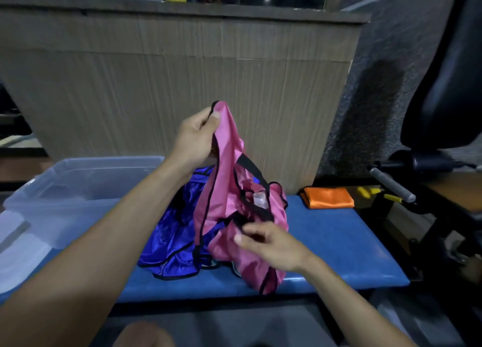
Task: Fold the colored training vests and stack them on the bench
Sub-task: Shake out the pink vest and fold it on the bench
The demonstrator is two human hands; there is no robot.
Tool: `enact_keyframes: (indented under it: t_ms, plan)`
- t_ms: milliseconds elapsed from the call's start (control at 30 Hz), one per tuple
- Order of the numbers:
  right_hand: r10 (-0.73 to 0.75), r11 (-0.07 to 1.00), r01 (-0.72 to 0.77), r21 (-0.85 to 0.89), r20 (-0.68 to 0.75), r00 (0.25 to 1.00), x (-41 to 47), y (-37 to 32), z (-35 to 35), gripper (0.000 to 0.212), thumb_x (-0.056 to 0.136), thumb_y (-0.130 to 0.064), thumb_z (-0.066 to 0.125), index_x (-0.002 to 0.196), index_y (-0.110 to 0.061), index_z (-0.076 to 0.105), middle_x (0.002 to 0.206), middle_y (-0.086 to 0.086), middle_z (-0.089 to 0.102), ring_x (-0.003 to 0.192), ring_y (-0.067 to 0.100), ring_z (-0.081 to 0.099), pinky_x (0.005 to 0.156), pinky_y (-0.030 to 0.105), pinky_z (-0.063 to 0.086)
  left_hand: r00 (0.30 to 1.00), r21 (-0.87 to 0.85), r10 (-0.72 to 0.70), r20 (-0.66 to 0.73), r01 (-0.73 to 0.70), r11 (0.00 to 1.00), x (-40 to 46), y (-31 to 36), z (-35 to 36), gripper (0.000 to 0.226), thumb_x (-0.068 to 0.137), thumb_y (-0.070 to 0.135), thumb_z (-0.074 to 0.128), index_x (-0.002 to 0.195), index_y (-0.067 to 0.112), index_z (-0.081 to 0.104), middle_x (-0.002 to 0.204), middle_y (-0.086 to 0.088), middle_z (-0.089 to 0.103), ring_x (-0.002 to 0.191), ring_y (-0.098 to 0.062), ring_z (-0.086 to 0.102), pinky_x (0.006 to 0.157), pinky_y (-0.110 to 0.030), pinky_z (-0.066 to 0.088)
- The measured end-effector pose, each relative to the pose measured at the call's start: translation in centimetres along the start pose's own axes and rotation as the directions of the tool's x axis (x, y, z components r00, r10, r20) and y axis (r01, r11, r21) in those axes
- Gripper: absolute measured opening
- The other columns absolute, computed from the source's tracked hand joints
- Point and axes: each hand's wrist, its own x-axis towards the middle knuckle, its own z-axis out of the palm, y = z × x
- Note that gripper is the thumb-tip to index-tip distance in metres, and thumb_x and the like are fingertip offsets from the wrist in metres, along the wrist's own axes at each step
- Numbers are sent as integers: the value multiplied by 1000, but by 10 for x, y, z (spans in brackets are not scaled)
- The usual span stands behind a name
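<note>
I am pinching the pink vest (227,190) by its black-trimmed strap in my raised left hand (194,138) while my right hand (271,242), below it over the bench (339,247), is pinching the hem, which I should be pulling taut to untangle it.

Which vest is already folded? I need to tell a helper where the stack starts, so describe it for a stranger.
Find the long blue bench and follow it to its far right end. A small orange folded vest lies flat there by the wall. Unlike the crumpled blue vest and the pink vest held in the hands, it is a neat rectangle lying alone.
</note>
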Motion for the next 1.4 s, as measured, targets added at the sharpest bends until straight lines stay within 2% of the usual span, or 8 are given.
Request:
enact_keyframes:
  t_ms: [133,233,433,567,800,933,1067,1400]
  plan:
    - [370,929,-367,42,-129,920,-18,45,-2,38,102,-34,56,67,-23,61,61,-12,55,58,3,48,61,35,44,997,17,4,79,-5,1000,-4,7,14,23,106,31,49,109,37,71,88,-7,55,81,-22,52,76,-41,46]
    - [405,860,-484,-161,-362,840,-24,74,-6,13,88,-26,71,100,-23,68,99,-5,65,95,18,65,84,33,51,996,40,11,89,-14,999,-8,6,21,23,103,35,50,103,39,73,85,-8,48,78,-24,44,72,-40,39]
    - [599,701,-651,-289,-257,759,-30,98,7,97,68,-78,69,147,-28,42,153,1,37,141,29,37,115,56,33,995,47,19,96,-23,999,-10,5,31,25,101,38,50,101,49,72,85,-8,51,78,-22,48,73,-43,45]
    - [571,692,-589,-417,-183,800,-31,94,23,99,66,-87,59,145,-29,43,156,-1,37,146,30,30,114,65,21,991,73,-20,134,10,997,-7,-5,31,31,92,55,52,118,49,68,83,-8,46,78,-25,47,76,-59,52]
    - [409,755,-515,-406,-322,854,-34,103,-18,9,90,-17,57,88,-13,65,88,16,69,91,40,65,69,37,44,998,58,-41,45,38,998,-6,-3,23,30,108,24,45,133,24,62,92,4,67,79,-12,65,81,-39,60]
    - [410,912,-370,176,-345,845,-18,63,-79,42,87,-39,77,82,2,69,69,14,63,64,22,55,57,34,41,999,27,-13,33,12,1000,-8,16,23,26,110,15,40,119,25,62,82,4,64,66,-6,60,64,-27,54]
    - [309,793,-69,606,-301,902,7,-27,-148,44,72,-37,82,103,-6,76,95,17,76,75,23,68,78,35,57,999,-32,38,-2,-38,999,-1,49,20,28,110,16,41,128,19,61,94,6,70,83,-7,67,83,-28,57]
    - [157,915,-5,403,-346,925,28,-113,-191,23,90,0,69,107,-14,74,78,0,74,62,7,65,57,19,53,987,-147,151,-54,-158,976,4,126,-17,25,106,24,51,124,17,67,96,8,75,88,-6,70,87,-28,55]
